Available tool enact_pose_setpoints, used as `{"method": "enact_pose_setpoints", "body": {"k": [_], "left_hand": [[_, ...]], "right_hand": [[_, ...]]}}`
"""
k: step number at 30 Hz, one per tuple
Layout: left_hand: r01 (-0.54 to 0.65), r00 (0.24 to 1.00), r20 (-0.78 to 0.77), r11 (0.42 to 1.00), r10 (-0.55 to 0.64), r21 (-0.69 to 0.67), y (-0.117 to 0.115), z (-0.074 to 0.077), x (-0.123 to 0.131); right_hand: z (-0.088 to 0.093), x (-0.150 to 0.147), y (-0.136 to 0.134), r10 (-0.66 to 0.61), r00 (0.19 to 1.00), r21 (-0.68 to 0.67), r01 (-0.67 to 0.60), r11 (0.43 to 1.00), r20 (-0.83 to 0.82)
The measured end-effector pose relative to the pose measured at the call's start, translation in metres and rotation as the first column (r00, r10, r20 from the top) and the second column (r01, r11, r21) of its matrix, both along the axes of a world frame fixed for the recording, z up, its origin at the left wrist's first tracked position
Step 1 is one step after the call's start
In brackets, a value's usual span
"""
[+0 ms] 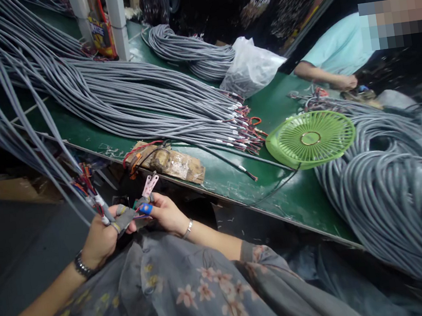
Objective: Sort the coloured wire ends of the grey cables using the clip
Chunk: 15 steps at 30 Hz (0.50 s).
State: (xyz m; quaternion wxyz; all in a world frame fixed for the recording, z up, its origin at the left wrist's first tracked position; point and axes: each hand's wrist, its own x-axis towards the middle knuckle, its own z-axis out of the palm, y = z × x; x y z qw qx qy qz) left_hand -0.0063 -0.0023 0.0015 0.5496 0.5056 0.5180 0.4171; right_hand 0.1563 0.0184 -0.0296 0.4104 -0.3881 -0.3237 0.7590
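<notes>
My left hand (106, 231) is closed around grey cables (106, 213) whose coloured inner wires (86, 182) fan out at their ends. Grey wrapping covers some of its fingers. Close beside it, my right hand (167, 213) is closed in a pinch, with a blue wrap (146, 209) on the thumb. A small pink two-armed tool (150, 185) sticks up from its fingers; its working end is hidden. Thin coloured wires (141, 217) run between the two hands, held in front of my lap below the table edge.
A large bundle of grey cables (140, 94) lies across the green table (278, 198). By the table edge is a taped wooden block (176, 165). A green fan (309, 139), a plastic bag (251, 67) and coiled cables (390, 191) are farther right. Another person's arm (324, 75) reaches over the table.
</notes>
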Motion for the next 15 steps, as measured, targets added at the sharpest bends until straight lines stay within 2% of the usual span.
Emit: {"method": "enact_pose_setpoints", "body": {"k": [3,7,11,15], "left_hand": [[0.046,0.998,-0.036,0.999,-0.046,-0.004,-0.001,0.001,-0.002],[0.005,0.998,-0.069,1.000,-0.004,0.013,-0.002,-0.002,-0.001],[-0.014,0.995,-0.099,1.000,0.016,0.014,-0.004,-0.003,0.000],[0.026,0.984,-0.175,0.999,-0.020,0.035,-0.004,-0.003,-0.001]], "right_hand": [[-0.002,0.000,0.003,-0.062,0.998,0.007,0.062,0.998,-0.028],[-0.003,0.005,0.004,-0.097,0.994,-0.064,0.094,0.994,-0.045],[0.002,0.012,0.001,-0.003,0.998,-0.163,-0.006,0.987,-0.055],[0.007,0.012,-0.001,0.092,0.995,-0.099,-0.088,0.991,0.035]]}}
